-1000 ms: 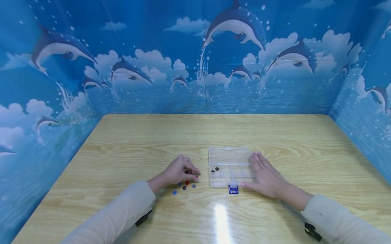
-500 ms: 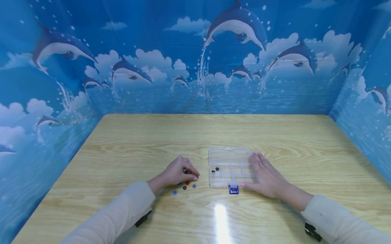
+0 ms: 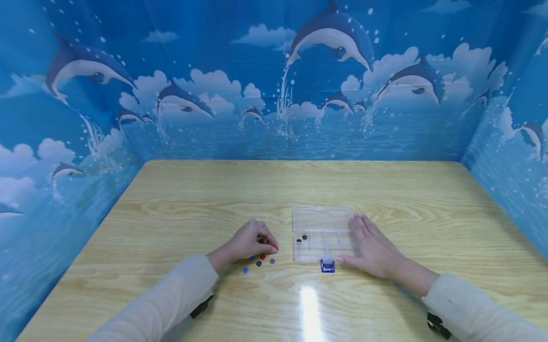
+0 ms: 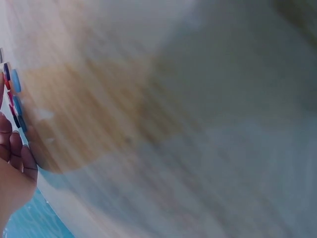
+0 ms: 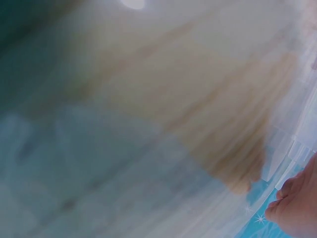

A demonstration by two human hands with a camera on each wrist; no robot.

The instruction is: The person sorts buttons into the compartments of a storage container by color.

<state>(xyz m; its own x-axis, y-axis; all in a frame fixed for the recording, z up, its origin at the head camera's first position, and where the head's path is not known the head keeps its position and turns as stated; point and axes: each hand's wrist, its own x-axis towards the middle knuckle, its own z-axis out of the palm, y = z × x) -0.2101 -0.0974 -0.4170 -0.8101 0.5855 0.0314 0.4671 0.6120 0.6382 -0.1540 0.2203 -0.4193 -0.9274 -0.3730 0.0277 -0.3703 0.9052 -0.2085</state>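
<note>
My left hand (image 3: 253, 238) is low over the table, left of a clear plastic compartment box (image 3: 309, 256). Its thumb and index finger pinch a small red button (image 3: 276, 248), mostly covered by the fingertips. Around and under that hand lie several loose buttons: a blue button (image 3: 245, 270), a dark button (image 3: 259, 263), a grey-blue button (image 3: 272, 261) and another red button (image 3: 262, 257). With fingers extended, my right hand (image 3: 375, 248) rests along the right side of the box. Its lid is raised back, and two dark buttons (image 3: 304, 237) sit in the upper left compartment.
A blue tag (image 3: 327, 266) sticks out at the box's front edge, beside my right thumb. Wood-grain table (image 3: 202, 188) surrounds everything. A dolphin-print curtain (image 3: 263, 126) closes off its back and sides. Both wrist views show mostly blurred tabletop.
My left thumb and index finger have closed together onto the red button at their tips. My right hand and the box stay where they were.
</note>
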